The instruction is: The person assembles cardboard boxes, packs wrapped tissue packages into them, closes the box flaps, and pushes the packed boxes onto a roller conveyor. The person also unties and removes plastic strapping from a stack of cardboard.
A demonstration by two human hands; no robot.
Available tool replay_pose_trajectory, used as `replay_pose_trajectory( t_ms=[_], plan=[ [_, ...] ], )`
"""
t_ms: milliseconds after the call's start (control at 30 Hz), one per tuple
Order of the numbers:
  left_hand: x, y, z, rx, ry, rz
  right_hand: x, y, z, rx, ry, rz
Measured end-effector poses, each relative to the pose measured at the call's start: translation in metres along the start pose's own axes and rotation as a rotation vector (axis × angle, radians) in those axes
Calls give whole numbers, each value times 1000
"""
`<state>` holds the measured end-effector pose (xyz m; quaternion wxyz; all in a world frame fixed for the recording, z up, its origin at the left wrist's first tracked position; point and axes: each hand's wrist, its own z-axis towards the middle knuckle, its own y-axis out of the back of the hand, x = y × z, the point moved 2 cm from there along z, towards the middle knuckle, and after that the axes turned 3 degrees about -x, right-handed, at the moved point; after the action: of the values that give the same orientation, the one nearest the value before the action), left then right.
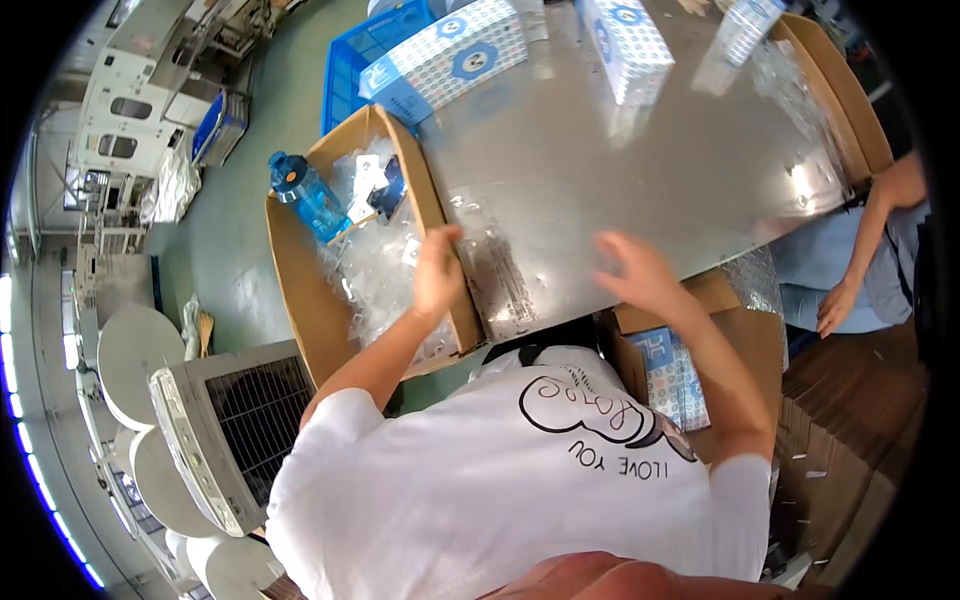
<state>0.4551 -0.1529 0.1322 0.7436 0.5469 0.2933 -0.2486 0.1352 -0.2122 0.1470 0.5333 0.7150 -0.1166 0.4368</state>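
My left hand (437, 275) is at the inner side of a cardboard box (290, 250), by its right wall. Its fingers look curled together, and what they hold, if anything, is hidden. Crumpled clear plastic film (385, 265) fills this box, with a blue water bottle (318, 208) leaning in it. Slightly blurred, my right hand (640, 272) hovers over the near edge of the metal table (560, 170), fingers apart and holding nothing. Beneath my right forearm, an open carton (745, 345) holds blue-and-white patterned boxes (672, 375).
Patterned boxes (470, 60) lie at the table's far side, partly over a blue crate (345, 70). Another patterned box (628, 50) lies farther right. A co-worker's arm (868, 240) is at the right. An air cooler (235, 430) stands to my left.
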Motion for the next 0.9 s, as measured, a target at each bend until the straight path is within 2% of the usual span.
replay_pose_trajectory(
  t_ms=[33,100,133,233,300,367,400,467,500,533,567,600,633,667,700,767,800,833,867,900],
  plan=[
    [16,11,4,-7,19,0,19,-26,37,33,225,23],
    [42,27,13,-267,166,-99,48,-84,102,107,442,-253],
    [47,29,16,-275,175,-97,60,-110,128,130,558,-366],
    [52,33,11,-285,205,-123,76,-165,169,111,508,-469],
    [56,36,12,-323,235,-158,67,-178,157,71,473,-503],
    [54,38,24,-310,207,-79,39,-179,135,137,559,-446],
    [46,39,35,-250,65,-9,35,-175,126,57,559,-407],
    [40,33,56,-130,-140,93,21,-170,114,75,560,-383],
    [37,27,66,-124,-133,81,16,-166,107,78,567,-353],
    [31,17,78,2,-220,203,17,-157,102,-17,620,-306],
    [29,8,90,123,-313,325,4,-158,97,-18,611,-313],
    [36,-2,99,126,-319,318,-13,-162,90,-56,645,-387],
    [51,-19,103,332,-261,578,-21,-160,83,-94,677,-461],
    [64,-36,106,538,-201,837,-31,-157,78,-96,665,-468],
    [70,-45,109,541,-216,830,-38,-148,78,-117,614,-502],
    [79,-57,117,727,-182,836,-52,-128,79,-156,547,-553],
    [72,-57,121,783,-209,862,-62,-117,79,-191,404,-560],
    [78,-63,121,765,-200,820,-70,-105,75,-228,259,-562],
    [84,-66,118,749,-177,741,-76,-95,68,-247,239,-575],
    [83,-72,117,737,-159,662,-82,-80,61,-448,78,-250]
  ],
)
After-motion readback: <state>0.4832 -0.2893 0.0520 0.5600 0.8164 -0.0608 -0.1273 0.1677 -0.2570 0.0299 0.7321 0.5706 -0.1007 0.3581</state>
